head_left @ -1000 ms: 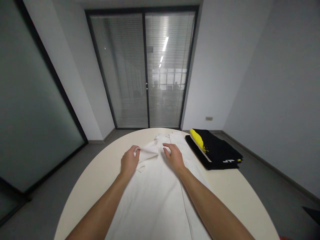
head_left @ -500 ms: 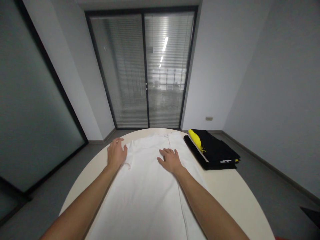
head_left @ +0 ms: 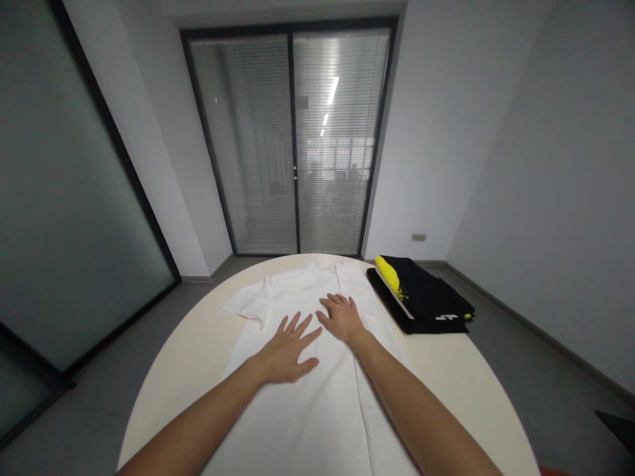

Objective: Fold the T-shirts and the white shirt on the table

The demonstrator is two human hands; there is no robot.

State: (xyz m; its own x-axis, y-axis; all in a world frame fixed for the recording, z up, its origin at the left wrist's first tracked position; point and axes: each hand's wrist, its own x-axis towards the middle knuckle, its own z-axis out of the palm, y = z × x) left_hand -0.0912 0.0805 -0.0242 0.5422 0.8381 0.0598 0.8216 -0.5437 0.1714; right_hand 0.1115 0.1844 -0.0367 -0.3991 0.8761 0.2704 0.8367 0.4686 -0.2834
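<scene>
A white short-sleeved shirt lies spread on the round table, its left sleeve out flat and its right part folded over, with a long edge running down that side. My left hand is over the middle of the shirt, palm down with fingers spread. Just to its right, my right hand rests on the cloth near the folded edge, fingers apart. Neither hand grips the fabric. The shirt's lower end runs out of view at the bottom.
Folded black garments with a yellow patch are stacked on the right of the cream table. Beyond the table's far edge stands a glazed partition with blinds. Frosted glass is on the left.
My left hand has moved from the left sleeve inward and nearer to me, onto the shirt's middle. The sleeve now lies out flat to the left. My right hand has stayed nearly in place.
</scene>
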